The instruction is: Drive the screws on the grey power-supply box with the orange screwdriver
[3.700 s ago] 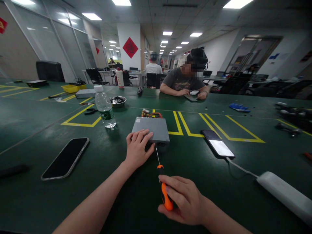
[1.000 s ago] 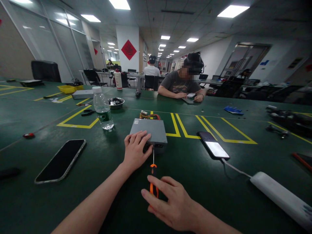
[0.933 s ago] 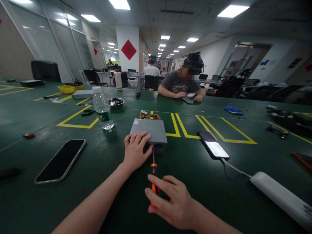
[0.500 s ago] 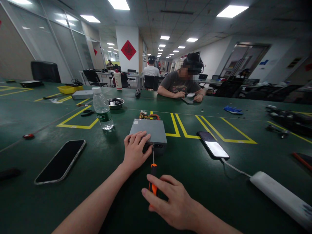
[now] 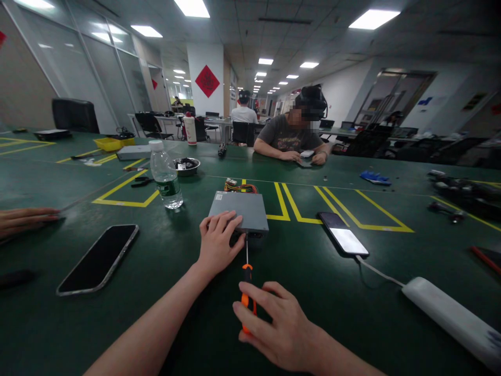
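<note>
A grey metal computer power supply (image 5: 245,209) lies flat on the green table, its bundle of coloured wires (image 5: 242,187) at the far side. My left hand (image 5: 219,237) grips its near left corner, fingers on the top and thumb at the front face. The fingers of my right hand (image 5: 274,324) are closed around the orange and black handle of a screwdriver (image 5: 247,274). Its shaft points away from me and the tip meets the front face beside my left thumb. The tip itself is too small to make out.
Left of the power supply stands a water bottle (image 5: 168,180), with a metal bowl (image 5: 187,166) behind. Phones lie at left (image 5: 99,258) and right (image 5: 344,232), the right one cabled to a white power strip (image 5: 450,313). Another person's hand (image 5: 29,219) rests at far left.
The screwdriver handle has turned in my right fingers, its tip staying at the front face. My left hand keeps its place. Another person's hand has come in at the left, where a red object lay.
</note>
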{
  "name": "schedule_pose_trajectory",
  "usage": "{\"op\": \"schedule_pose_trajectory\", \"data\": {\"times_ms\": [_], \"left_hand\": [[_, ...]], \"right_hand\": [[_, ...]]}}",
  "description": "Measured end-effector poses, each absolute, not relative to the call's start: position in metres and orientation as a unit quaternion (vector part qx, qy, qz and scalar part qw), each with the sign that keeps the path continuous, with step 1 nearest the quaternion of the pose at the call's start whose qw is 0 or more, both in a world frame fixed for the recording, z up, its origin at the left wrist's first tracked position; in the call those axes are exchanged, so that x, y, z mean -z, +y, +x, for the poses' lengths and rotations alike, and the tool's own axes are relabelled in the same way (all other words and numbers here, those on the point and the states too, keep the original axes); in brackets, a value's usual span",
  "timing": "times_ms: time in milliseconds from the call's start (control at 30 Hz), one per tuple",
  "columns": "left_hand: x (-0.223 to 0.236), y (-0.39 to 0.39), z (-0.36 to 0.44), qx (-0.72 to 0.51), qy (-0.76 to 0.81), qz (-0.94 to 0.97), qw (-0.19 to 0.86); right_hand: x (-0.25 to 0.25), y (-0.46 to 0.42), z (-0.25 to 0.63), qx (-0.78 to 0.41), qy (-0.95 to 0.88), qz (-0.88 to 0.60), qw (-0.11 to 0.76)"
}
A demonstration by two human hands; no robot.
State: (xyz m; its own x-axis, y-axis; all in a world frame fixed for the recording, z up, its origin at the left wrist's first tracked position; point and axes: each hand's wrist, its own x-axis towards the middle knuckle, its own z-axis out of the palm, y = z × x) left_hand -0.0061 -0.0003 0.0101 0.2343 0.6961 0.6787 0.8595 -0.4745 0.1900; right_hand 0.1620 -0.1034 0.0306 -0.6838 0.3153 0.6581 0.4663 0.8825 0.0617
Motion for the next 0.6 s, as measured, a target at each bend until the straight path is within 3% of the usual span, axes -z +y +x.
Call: {"op": "schedule_pose_trajectory", "data": {"times_ms": [200, 433, 600], "left_hand": [[-0.012, -0.001, -0.006, 0.370, -0.496, -0.777, 0.114], [-0.012, 0.000, -0.006, 0.371, -0.497, -0.776, 0.113], [-0.013, -0.001, -0.006, 0.373, -0.496, -0.777, 0.111]], "right_hand": [[-0.018, -0.101, 0.168, 0.075, -0.888, -0.232, 0.390], [-0.028, -0.104, 0.161, 0.095, -0.920, -0.221, 0.310], [-0.023, -0.100, 0.165, 0.106, -0.901, -0.208, 0.365]]}}
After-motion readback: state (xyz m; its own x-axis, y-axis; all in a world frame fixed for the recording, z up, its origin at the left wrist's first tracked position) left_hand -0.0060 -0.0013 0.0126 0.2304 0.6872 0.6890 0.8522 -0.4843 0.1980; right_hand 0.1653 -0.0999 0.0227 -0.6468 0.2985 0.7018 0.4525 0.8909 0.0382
